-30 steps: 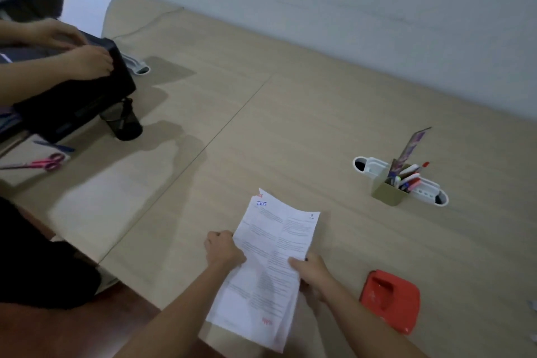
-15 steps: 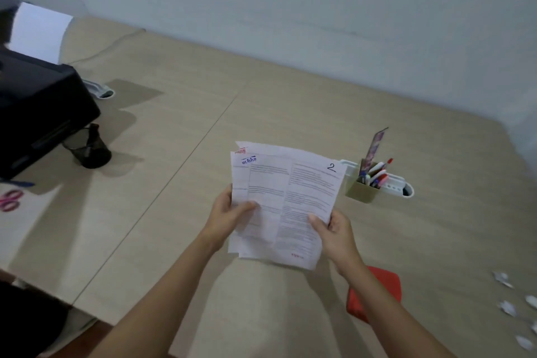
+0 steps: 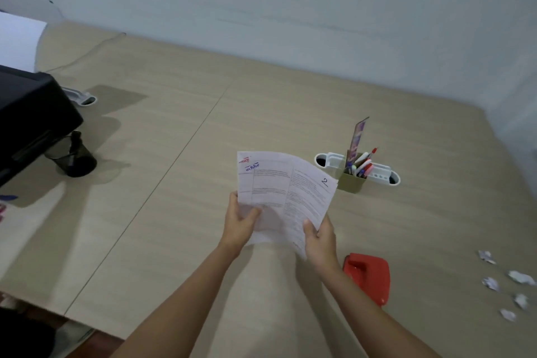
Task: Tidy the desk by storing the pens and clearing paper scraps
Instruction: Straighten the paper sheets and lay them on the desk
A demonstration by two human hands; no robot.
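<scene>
I hold a small stack of printed sheets (image 3: 283, 192) upright above the wooden desk (image 3: 180, 131). My left hand (image 3: 239, 222) grips the stack's lower left edge and my right hand (image 3: 319, 237) grips its lower right edge. Just beyond the sheets, a square olive pen holder (image 3: 351, 182) stands with several pens (image 3: 363, 164) and a ruler in it. Several crumpled white paper scraps (image 3: 507, 285) lie on the desk at the far right.
A red hole punch (image 3: 369, 275) lies right of my right forearm. A white cable grommet (image 3: 380, 174) sits behind the holder. At the left are a black printer (image 3: 32, 113), a black mesh cup (image 3: 74, 158) and another grommet (image 3: 82, 97).
I lifted the sheets off the desk and raised them upright in both hands. The view swung right, so the scraps came into sight and the other person's hands left it.
</scene>
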